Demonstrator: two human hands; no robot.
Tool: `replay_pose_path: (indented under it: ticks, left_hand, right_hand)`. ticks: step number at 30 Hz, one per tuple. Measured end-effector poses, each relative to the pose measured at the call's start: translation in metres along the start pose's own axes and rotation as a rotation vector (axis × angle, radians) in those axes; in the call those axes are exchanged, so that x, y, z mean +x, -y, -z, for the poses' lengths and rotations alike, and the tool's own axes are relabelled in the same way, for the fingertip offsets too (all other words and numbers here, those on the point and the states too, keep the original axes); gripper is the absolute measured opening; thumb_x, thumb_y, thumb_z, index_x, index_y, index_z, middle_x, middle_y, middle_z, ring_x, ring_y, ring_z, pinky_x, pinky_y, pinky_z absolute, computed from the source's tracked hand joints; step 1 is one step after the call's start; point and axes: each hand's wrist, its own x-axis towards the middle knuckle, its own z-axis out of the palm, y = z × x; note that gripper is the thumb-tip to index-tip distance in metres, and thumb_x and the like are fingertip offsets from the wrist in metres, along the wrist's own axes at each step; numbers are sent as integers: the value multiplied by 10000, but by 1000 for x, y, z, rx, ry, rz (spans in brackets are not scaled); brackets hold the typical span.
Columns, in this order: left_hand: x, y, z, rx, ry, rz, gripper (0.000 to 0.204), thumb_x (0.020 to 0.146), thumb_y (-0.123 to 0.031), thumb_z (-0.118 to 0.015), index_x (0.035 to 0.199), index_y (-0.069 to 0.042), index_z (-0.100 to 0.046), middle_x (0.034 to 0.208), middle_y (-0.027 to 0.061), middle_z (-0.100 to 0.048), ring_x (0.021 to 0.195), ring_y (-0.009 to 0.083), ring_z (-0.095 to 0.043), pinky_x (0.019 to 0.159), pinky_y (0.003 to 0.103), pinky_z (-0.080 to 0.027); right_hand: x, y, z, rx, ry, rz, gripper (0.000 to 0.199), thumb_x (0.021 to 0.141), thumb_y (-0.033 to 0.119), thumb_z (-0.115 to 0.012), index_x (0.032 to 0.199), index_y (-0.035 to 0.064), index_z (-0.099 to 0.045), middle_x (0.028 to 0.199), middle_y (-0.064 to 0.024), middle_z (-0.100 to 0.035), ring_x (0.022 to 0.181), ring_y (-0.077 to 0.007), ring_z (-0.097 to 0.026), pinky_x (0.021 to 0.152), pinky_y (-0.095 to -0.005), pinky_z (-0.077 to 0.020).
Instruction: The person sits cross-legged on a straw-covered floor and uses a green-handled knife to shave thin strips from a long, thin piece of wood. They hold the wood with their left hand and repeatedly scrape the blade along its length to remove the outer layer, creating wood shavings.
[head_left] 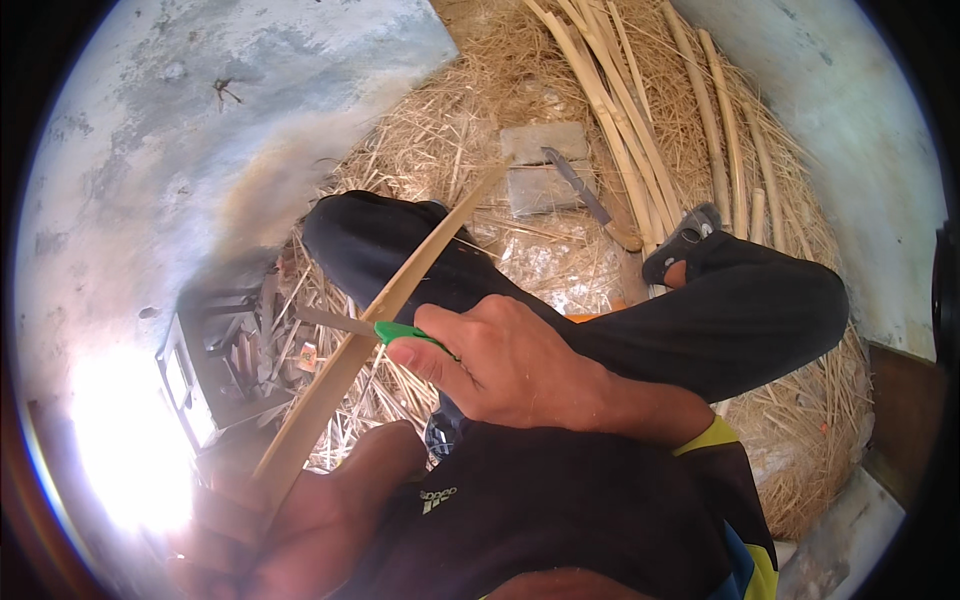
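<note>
My right hand (505,365) is closed round the green handle of a knife (345,322). Its narrow blade lies across a long, flat bamboo strip (335,385). At the lower left, my left hand (300,530) grips the near end of this strip, its fingers partly washed out by glare. The strip slants up and away over my left leg, its far end close to two grey bricks. I cannot tell how deep the blade bites, if at all.
A curved-blade knife with a wooden handle (625,236) leans by the grey bricks (543,190). Long bamboo strips (640,130) and poles (735,140) lie at the back right. Shavings (460,60) cover the floor. A pale wall (200,130) stands left, near a bright opening.
</note>
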Motion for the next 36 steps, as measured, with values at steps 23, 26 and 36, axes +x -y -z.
replay_pose_path:
  ticks: [23, 26, 36]
  left_hand:
    - [-31, 7, -17, -27, -290, 85, 405, 993, -306, -353, 626, -176, -244, 583, -41, -178, 479, 63, -158, 428, 229, -126]
    - [-25, 10, -26, 19, -373, 104, 403, 990, -296, -368, 629, -178, -235, 583, -42, -181, 478, 63, -157, 426, 229, -123]
    - [-17, 17, -17, 26, -371, 129, 404, 982, -294, -389, 629, -189, -224, 584, -40, -171, 469, 64, -153, 425, 223, -122]
  right_hand:
    - [-14, -1, -6, -133, -38, -34, 361, 965, 290, -437, 771, 22, -580, 604, -195, -542, 582, -406, -548, 512, -464, -422]
    - [-5, -33, -14, -275, -233, 53, 377, 965, 294, -436, 737, 23, -565, 608, -196, -549, 571, -414, -542, 508, -461, -424]
    - [-2, -54, -16, -330, -233, -148, 446, 952, 374, -445, 702, 19, -549, 530, -235, -514, 539, -447, -543, 508, -487, -448]
